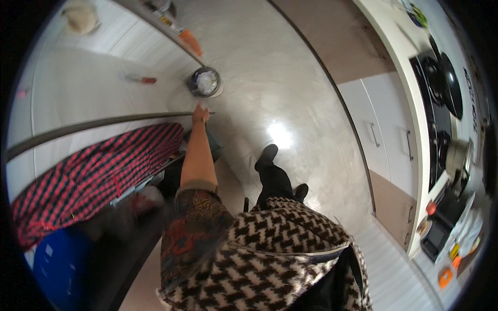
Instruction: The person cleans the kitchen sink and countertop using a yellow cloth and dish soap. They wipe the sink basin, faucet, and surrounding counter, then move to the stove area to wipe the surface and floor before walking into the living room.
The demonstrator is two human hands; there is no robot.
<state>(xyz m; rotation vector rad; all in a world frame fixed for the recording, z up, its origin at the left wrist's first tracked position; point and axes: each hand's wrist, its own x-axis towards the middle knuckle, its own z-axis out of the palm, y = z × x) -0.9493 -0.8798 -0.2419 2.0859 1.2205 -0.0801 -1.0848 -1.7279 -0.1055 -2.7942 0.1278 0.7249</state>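
My left hand (200, 114) reaches forward at the end of a bare forearm, beside the lower end of a long dark strip (116, 119) along the pale wall panels. Blur hides the fingers, so I cannot tell whether they grip the strip. Just beyond the hand, a dark round bin (191, 86) stands on the floor, with a whitish crumpled bag or liner (207, 82) inside. A red-and-black checked cloth (109, 167) hangs left of the forearm. My right hand is out of view; a brown-and-white patterned furry garment (272, 252) fills the lower middle.
White cabinet doors (373, 128) line the right, under a counter with a black stove (432, 105), a black pan (451, 85) and a metal pot (459, 155). A blurred red-handled object (149, 80) is on the left panel. A blue bag (60, 264) sits lower left.
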